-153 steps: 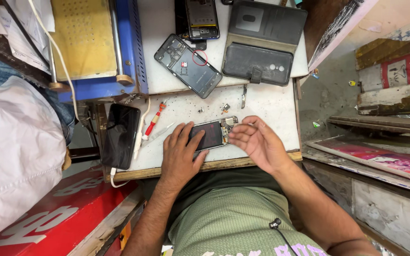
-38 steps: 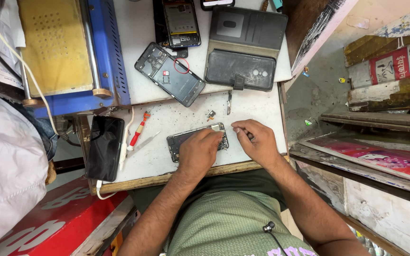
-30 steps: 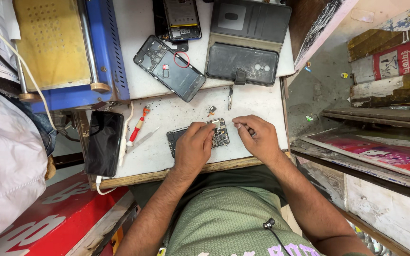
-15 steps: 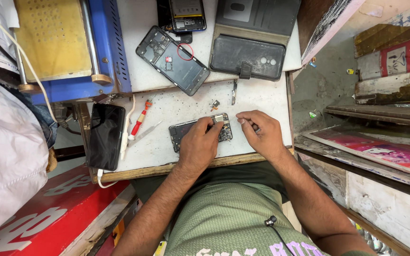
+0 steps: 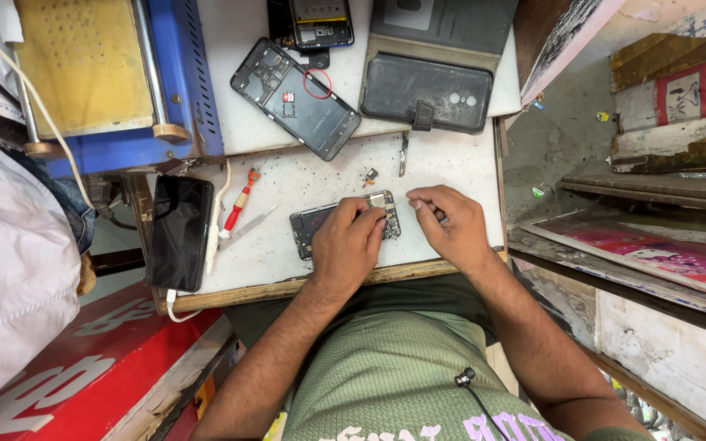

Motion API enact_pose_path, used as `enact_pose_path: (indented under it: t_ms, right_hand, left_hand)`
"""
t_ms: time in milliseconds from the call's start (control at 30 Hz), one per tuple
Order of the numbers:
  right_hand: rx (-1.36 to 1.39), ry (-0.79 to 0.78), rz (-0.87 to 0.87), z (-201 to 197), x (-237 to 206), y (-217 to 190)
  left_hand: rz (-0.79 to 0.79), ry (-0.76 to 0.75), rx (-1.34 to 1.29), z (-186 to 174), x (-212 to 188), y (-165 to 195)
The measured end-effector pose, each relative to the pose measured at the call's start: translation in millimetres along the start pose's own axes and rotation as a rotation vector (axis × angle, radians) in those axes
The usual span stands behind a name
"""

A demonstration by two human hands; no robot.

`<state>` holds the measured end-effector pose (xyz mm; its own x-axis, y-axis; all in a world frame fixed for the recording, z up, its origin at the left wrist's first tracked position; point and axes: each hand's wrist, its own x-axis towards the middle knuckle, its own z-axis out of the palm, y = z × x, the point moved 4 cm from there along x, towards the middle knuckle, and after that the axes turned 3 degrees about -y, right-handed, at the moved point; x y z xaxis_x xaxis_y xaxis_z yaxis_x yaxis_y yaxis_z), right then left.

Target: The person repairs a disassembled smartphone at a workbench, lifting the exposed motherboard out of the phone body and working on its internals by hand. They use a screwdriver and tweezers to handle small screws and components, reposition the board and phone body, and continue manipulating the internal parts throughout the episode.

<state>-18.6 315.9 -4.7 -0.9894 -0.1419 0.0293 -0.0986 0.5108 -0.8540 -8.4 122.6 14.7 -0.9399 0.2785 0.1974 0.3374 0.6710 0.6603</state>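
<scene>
A single head-worn camera looks almost straight down over the wearer's chest and forearms onto a white tabletop (image 5: 312,175). It sits close, the tabletop filling the frame's upper middle.

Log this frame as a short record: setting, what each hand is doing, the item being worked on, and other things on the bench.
setting: small white workbench, seen from above
left hand: pressed on the opened phone, fingers at its circuit-board end
right hand: beside the phone, fingertips pinched; what they hold is too small to tell
opened phone: flat near the bench's front edge, back off
nearby: red-handled screwdriver, tweezers, black phone on a cable
rear shelf: second opened phone, dark wallet case
</scene>
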Motion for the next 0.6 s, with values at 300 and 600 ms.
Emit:
enact_pose_path:
  t_ms: [300,600]
  right_hand:
    - [0.01,0.007,0.004,-2.4,0.4,-2.7]
    - [0.003,-0.007,0.01,-0.3,0.7,1.7]
  left_hand:
    - [0.103,0.089,0.047,-2.1,-5.3,5.0]
    - [0.152,-0.008,0.085,1.3,-10.1,0.7]
